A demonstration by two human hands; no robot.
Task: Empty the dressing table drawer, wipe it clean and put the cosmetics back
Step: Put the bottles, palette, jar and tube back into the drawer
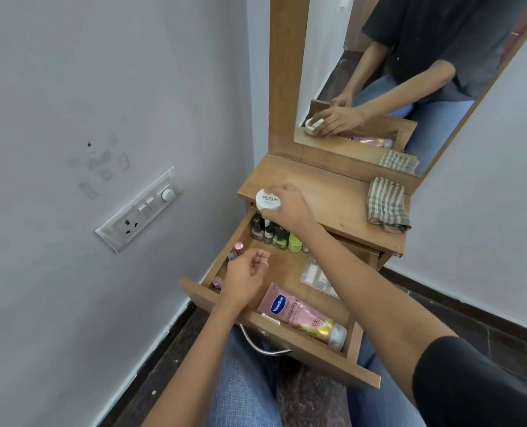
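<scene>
Pulled-out drawer (290, 342) is seen open above the knees, metal handle (263, 345) on its front panel. A pink Vaseline tube (305, 318) is laid flat just behind the front panel, cap toward the right wall. The left hand (249, 272) is held over the drawer's left half, fingers loosely curled, nothing seen in them. Two pink-capped bottles (238, 248) are noted along the left wall, just beside that hand. A clear packet (316, 275) is laid at the right side, partly hidden by the right forearm. A cluster of nail polish bottles (269, 234) and a green jar (295, 242) are stood upright at the drawer's back. The right hand (290, 208) is closed from above on a white jar (267, 199) labelled NAIL POLISH, at the front left corner of the table top (333, 198). A checked cloth (387, 206) is folded on the top's right side, well apart from the jar. Both are reflected in the mirror (323, 41) behind.
</scene>
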